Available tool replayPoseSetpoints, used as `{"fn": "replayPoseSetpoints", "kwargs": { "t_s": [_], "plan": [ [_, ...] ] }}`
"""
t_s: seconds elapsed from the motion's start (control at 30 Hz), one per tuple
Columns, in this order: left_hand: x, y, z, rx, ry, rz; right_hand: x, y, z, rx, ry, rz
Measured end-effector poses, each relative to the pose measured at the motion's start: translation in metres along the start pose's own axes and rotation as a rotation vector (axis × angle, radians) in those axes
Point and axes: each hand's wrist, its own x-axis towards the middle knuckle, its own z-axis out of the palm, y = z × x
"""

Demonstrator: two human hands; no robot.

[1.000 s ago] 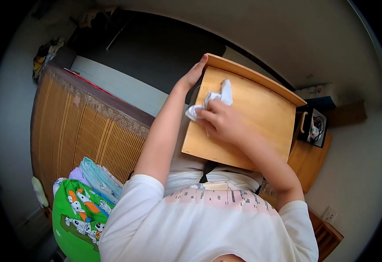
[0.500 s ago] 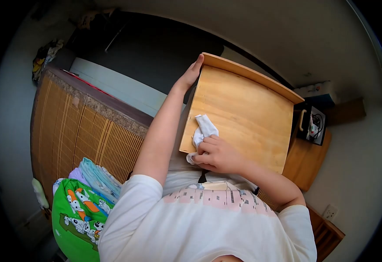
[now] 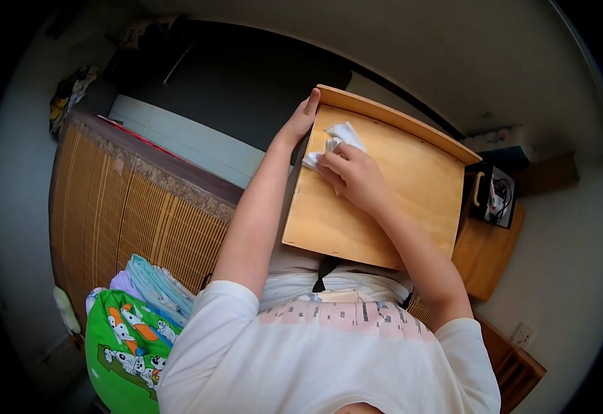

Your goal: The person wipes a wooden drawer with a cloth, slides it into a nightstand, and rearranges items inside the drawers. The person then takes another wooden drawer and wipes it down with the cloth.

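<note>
A light wooden panel with a raised lip along its far edge lies tilted over my lap. My left hand grips its far left corner, the thumb on the lip and the other fingers mostly hidden behind the edge. On the upper left part of the panel, my right hand presses a crumpled white cloth against the wood, its fingers closed on it. Part of the cloth reaches the panel's left edge.
A bamboo mat covers the bed at the left. Green printed fabric and folded light blue cloth lie near my left elbow. At the right, a black box with cables stands on a wooden surface.
My right hand went with the cloth from the panel's upper left down to its near left corner, then back up. My left hand stays at the far corner.
</note>
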Motion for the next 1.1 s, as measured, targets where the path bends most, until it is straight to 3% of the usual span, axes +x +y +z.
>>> {"fn": "replayPoseSetpoints", "kwargs": {
  "t_s": [0.07,0.2,0.27,0.43,0.53,0.57,0.6,0.7,0.77,0.83,0.93,1.0,1.1],
  "plan": [
    [0.001,-0.003,-0.002,-0.009,-0.023,-0.012,0.015,0.021,0.008,-0.142,0.179,0.103],
    [-0.002,-0.003,-0.003,0.089,0.018,-0.001,-0.028,-0.043,0.005,-0.024,-0.12,-0.051],
    [0.0,-0.002,-0.004,0.112,0.031,-0.001,-0.03,-0.042,0.005,0.01,-0.129,-0.06],
    [-0.003,0.006,0.001,0.085,0.0,-0.033,0.048,0.029,0.024,-0.295,0.167,0.114],
    [-0.001,0.003,-0.002,0.074,-0.018,-0.036,0.057,0.042,0.021,-0.414,0.184,0.048],
    [0.0,0.0,-0.003,0.072,-0.019,-0.036,0.052,0.049,0.016,-0.393,0.251,0.067],
    [0.002,-0.003,-0.004,0.063,-0.027,-0.021,0.046,0.056,0.009,-0.384,0.206,0.224],
    [0.009,-0.005,-0.007,0.044,-0.026,-0.017,0.038,0.056,0.007,-0.42,0.208,0.252],
    [0.008,-0.012,-0.004,0.019,-0.007,-0.048,0.035,0.049,0.005,-0.294,0.237,0.157],
    [0.007,-0.01,-0.003,0.043,-0.004,-0.03,0.01,0.015,-0.002,-0.155,0.081,0.188],
    [0.005,-0.011,-0.004,0.077,0.02,-0.027,-0.035,-0.039,-0.004,-0.079,-0.032,-0.071],
    [0.003,-0.009,-0.002,0.102,0.051,-0.014,-0.036,-0.035,-0.006,-0.051,-0.117,-0.069],
    [0.004,-0.005,-0.002,0.018,-0.027,-0.021,0.009,0.021,-0.005,-0.228,0.112,0.115]
  ]
}}
